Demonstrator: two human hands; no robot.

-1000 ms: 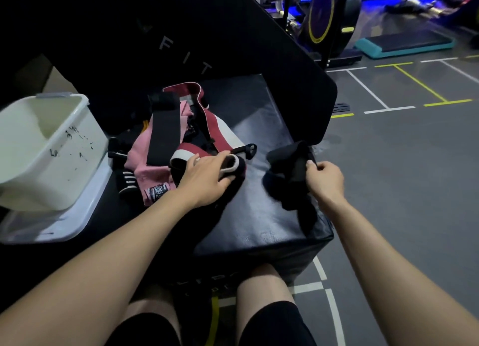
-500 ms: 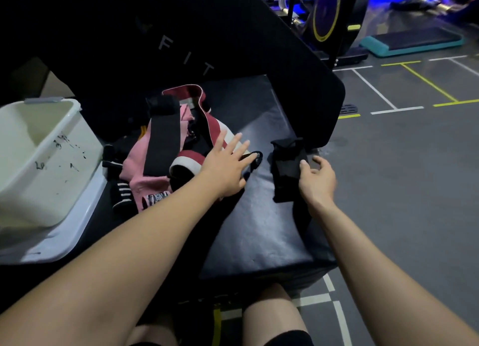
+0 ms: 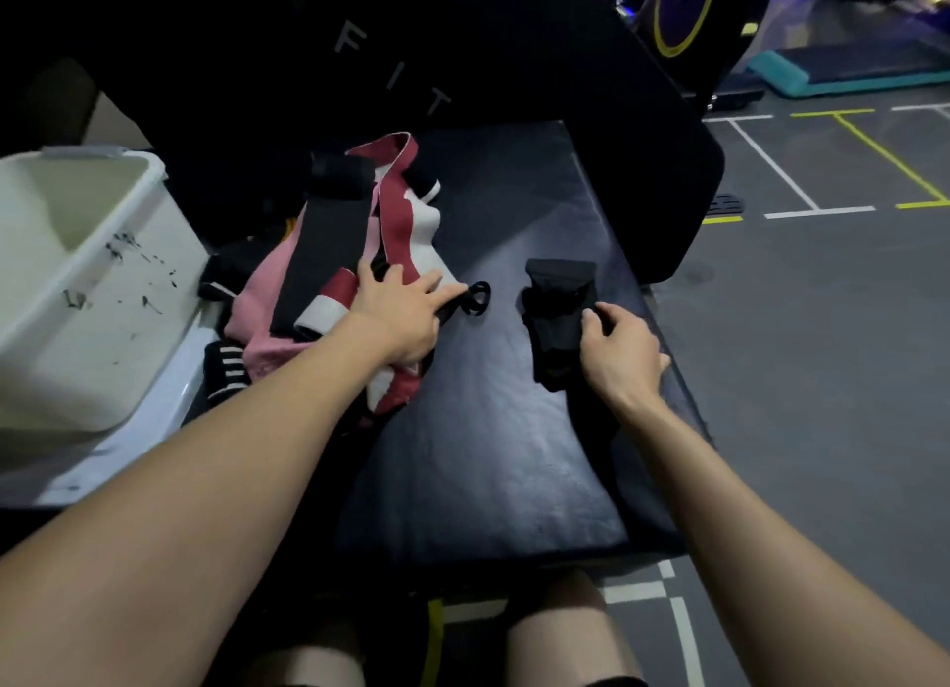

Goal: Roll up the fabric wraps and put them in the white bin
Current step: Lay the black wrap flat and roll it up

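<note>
A heap of fabric wraps (image 3: 339,254), pink, dark red, white and black, lies on the left half of a black padded box (image 3: 493,460). My left hand (image 3: 401,311) rests flat on the heap's near edge with fingers spread, its fingertips beside a black strap loop (image 3: 477,299). A separate black wrap (image 3: 558,321) lies bunched on the box's right side. My right hand (image 3: 619,357) pinches that wrap's right edge with curled fingers. The white bin (image 3: 77,285) stands at the left, tilted on a white lid, with no wraps visible inside it.
A tall black padded panel (image 3: 462,69) marked with letters stands behind the box. Grey gym floor with white and yellow lines (image 3: 802,187) lies to the right, with an exercise bike (image 3: 683,12) and a teal step platform (image 3: 848,69) beyond. My knees show below the box's front edge.
My left hand let go of the red and white wrap end and now lies flat on the heap. My right hand lowered the black wrap onto the box and still holds it.
</note>
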